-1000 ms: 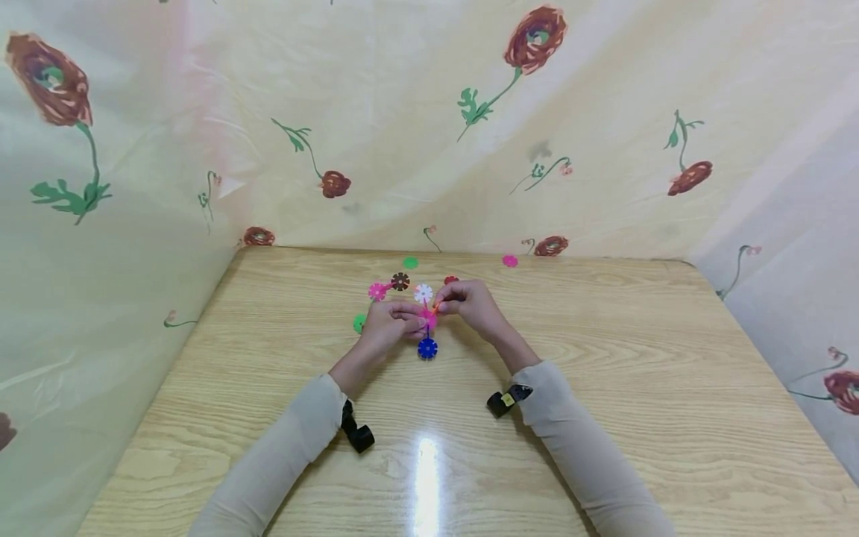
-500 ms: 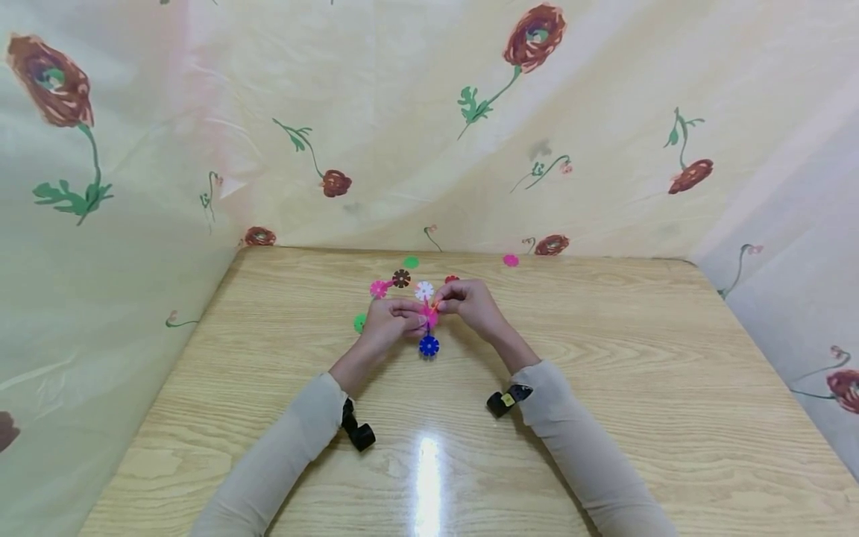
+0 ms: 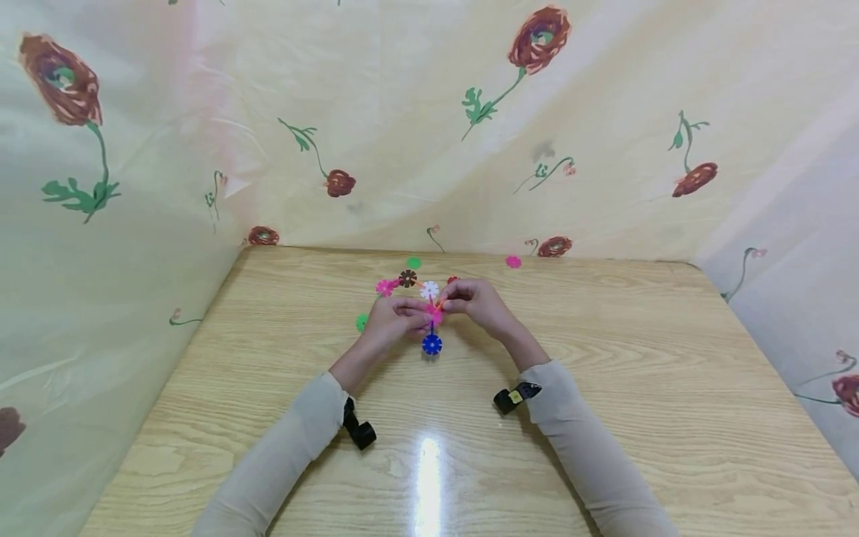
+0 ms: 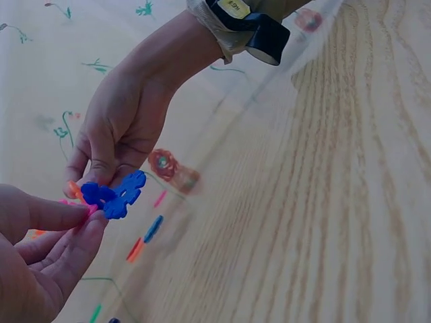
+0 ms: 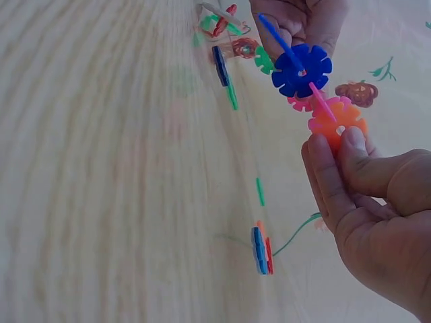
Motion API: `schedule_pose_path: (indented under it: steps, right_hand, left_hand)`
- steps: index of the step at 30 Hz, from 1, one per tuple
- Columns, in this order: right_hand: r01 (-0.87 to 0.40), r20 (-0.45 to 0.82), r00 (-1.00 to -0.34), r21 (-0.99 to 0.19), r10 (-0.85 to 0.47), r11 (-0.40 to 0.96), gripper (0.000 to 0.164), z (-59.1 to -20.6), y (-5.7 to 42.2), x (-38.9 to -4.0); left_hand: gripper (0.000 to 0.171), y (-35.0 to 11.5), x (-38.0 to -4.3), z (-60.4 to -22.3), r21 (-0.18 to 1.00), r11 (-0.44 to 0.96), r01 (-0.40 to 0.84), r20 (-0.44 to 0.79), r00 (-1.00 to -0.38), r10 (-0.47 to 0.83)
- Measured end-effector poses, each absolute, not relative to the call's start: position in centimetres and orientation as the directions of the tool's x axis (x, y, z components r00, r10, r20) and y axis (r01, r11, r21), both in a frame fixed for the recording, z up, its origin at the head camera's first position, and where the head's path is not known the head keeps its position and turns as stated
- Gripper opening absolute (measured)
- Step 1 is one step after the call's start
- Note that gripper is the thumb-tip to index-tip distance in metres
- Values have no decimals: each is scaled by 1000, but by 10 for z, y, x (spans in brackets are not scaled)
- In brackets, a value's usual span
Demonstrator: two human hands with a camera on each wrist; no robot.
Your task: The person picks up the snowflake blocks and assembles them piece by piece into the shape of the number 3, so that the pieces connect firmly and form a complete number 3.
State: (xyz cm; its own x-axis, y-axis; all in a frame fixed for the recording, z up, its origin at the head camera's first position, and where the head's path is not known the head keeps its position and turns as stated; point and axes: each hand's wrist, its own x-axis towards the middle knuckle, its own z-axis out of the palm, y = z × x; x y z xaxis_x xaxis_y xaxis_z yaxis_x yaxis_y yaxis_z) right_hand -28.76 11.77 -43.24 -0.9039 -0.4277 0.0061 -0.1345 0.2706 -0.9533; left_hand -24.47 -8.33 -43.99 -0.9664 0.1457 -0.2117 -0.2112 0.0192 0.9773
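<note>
Above the tabletop, both hands hold a joined chain of notched plastic discs. My left hand (image 3: 389,324) pinches a pink disc (image 3: 435,316) between thumb and fingers. Opposite it, my right hand (image 3: 479,306) pinches an orange disc (image 5: 340,128), which meets the pink piece at their edges in the right wrist view. Blue discs (image 4: 121,195) are joined at the near end and hang below the fingers in the head view. Beyond the hands appear a white disc (image 3: 429,289), a brown disc (image 3: 407,278) and another pink disc (image 3: 385,288). Fingers partly hide the held pieces.
Loose green discs (image 3: 414,262) lie at the back and left of the wooden table (image 3: 604,358). One pink disc (image 3: 513,262) lies near the back edge, and a red disc (image 3: 453,280) is partly behind the right hand. A flowered cloth (image 3: 403,134) hangs behind.
The head view has shifted slightly. Both hands keep their pinches at nearly the same place, and the held discs have tilted or risen only a little.
</note>
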Motion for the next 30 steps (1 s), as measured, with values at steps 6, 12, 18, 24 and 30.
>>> schedule_pose_path:
  steps: [6,12,18,24,30]
  right_hand:
    - [-135,20,-885,-967,-466,216,22,-433,118,-289]
    - [-135,30,-869,-975,-495,178,31,-430,117,-290]
    - [-98,0,-873,-980,-487,175,35,-428,111,-290]
    - [-51,-50,-887,-977,-460,206,38,-427,105,-288]
    - [-20,-76,-892,-978,-445,206,30,-425,103,-285]
  left_hand:
    - [26,-91,-249,-433,973,-6,-232,-228,-962,147]
    - [24,-101,-255,-430,972,-25,-234,-230,-967,111]
    - [25,-101,-256,-432,971,-18,-240,-236,-963,127]
    - [22,-95,-253,-436,978,-33,-205,-199,-972,126]
    - [22,-93,-251,-438,982,-21,-188,-184,-975,123]
